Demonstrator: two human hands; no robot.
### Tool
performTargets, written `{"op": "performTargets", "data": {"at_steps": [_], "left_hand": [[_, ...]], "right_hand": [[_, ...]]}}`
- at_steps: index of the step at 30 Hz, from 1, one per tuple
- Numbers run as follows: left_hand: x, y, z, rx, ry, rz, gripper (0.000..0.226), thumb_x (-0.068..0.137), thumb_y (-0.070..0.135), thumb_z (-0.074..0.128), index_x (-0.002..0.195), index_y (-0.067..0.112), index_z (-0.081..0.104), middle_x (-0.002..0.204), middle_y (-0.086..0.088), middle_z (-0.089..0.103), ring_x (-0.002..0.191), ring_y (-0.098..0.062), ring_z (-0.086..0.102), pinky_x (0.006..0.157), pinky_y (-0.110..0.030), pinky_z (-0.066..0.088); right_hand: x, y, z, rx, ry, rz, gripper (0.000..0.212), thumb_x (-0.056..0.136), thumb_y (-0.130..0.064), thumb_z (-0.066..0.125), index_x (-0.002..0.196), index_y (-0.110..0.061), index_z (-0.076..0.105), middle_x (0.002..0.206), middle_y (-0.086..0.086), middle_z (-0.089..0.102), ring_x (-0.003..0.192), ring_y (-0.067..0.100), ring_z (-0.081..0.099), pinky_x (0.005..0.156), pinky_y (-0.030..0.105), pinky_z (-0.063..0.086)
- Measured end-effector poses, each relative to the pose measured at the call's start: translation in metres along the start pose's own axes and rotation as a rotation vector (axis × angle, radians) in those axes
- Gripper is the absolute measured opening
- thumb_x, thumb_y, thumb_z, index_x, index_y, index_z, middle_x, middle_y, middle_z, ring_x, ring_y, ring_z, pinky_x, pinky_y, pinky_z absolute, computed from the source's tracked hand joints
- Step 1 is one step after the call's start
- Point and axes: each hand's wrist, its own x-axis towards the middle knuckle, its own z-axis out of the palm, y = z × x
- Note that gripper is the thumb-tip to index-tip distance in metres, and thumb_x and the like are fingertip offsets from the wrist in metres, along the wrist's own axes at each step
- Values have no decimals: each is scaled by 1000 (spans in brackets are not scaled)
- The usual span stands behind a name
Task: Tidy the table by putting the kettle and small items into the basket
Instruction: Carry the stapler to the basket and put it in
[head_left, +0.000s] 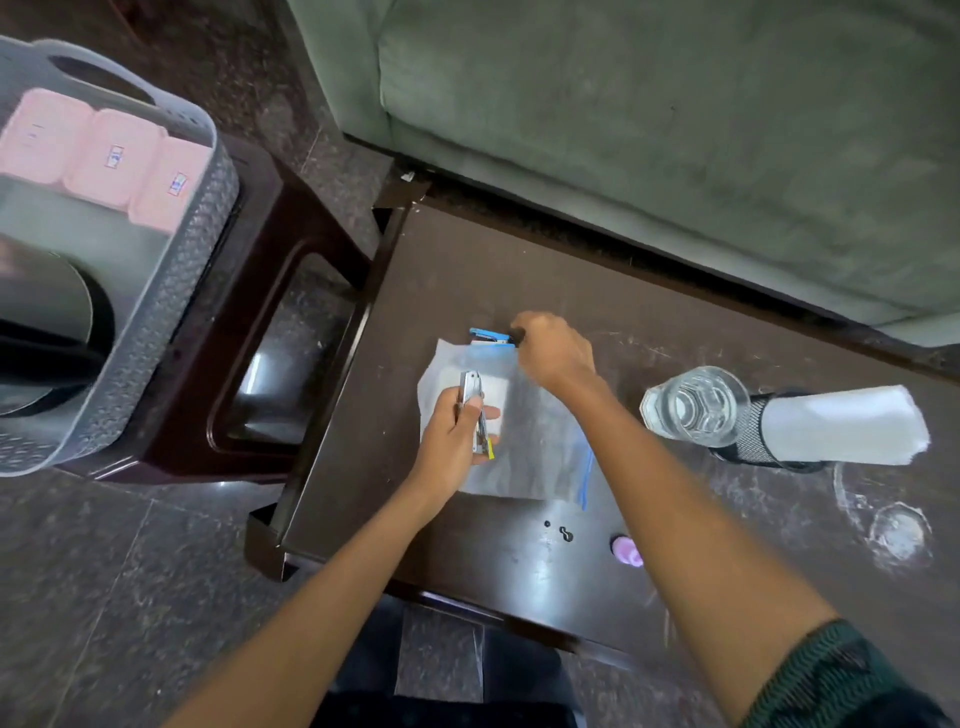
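A grey basket (171, 312) stands on a dark stool at the left, with a steel kettle (47, 317) and pink packs (93, 150) inside it. On the dark table (467, 545) lies a clear zip bag (535, 447). My left hand (452, 441) is over the bag's left part and grips a silver stapler (475, 410). My right hand (556, 348) is at the bag's far edge, fingers closed on a blue stapler (488, 336). A small pink item (627, 551) lies near the table's front edge, partly behind my right forearm.
A drinking glass (693, 405) and a black mesh holder with white napkins (810, 426) stand to the right. Two tiny dark bits (563, 532) lie near the front. A green sofa (675, 130) runs along the table's far side. The dark stool (270, 332) touches the table's left edge.
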Motion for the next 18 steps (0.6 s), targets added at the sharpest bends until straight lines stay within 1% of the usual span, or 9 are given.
{"op": "performTargets", "data": {"at_steps": [1,3,7,9,11,13,15,17,18], "left_hand": [[1,-5,-4,0,6,-16,18,100,25,34,107,14,46,105,-5,62,78,-21,62,58,-21,52],[1,-12,-11,-8,23,-41,15,100,25,34,104,15,46,106,-5,62,75,-18,61,61,-25,51],[1,-13,-22,-17,40,-50,13,100,23,35,104,17,45,103,-2,62,75,-13,59,60,-20,49],[2,-11,-26,-21,37,-47,13,100,24,35,105,18,45,105,-2,62,79,-14,59,61,-20,47],[4,-8,-28,-15,40,-35,14,100,25,35,106,20,46,107,-4,63,83,-17,60,60,-19,46],[5,-3,-29,-19,42,-26,15,99,26,36,109,19,46,107,-6,65,85,-19,62,61,-20,46],[4,4,-29,-52,42,-23,17,99,26,37,110,17,47,100,-5,66,83,-18,63,64,-23,48],[3,12,-31,-83,49,-15,21,99,25,39,113,12,48,91,-1,68,79,-15,63,65,-24,49],[3,17,-35,-100,58,-11,23,98,25,40,114,11,49,88,0,68,76,-14,64,64,-24,50]], "right_hand": [[-3,-1,2,-20,-5,-13,37,82,1,41,111,-15,58,115,12,59,102,38,57,77,39,44],[-8,-3,8,-50,-14,-24,36,83,-1,44,114,-15,54,113,12,58,99,36,57,73,37,44],[-9,-7,14,-69,88,14,41,81,-2,53,119,-14,44,120,11,45,97,35,56,67,36,41],[-3,-10,17,-67,122,-17,50,79,0,55,124,-17,43,122,11,41,103,32,50,66,37,42],[3,-13,21,-97,103,-87,57,79,0,56,130,-20,43,122,10,41,109,29,42,69,39,46],[8,-15,25,-144,107,-139,50,82,-4,56,129,-18,48,121,9,45,111,28,40,73,39,47],[11,-15,28,-177,114,-158,39,85,-8,55,124,-14,53,120,10,49,111,28,42,74,39,47],[10,-15,28,-134,137,-142,32,86,-14,56,119,-11,56,118,9,52,110,27,43,76,40,46],[10,-19,26,-63,165,-125,30,86,-15,56,115,-10,56,116,9,54,109,27,44,76,39,46]]}}
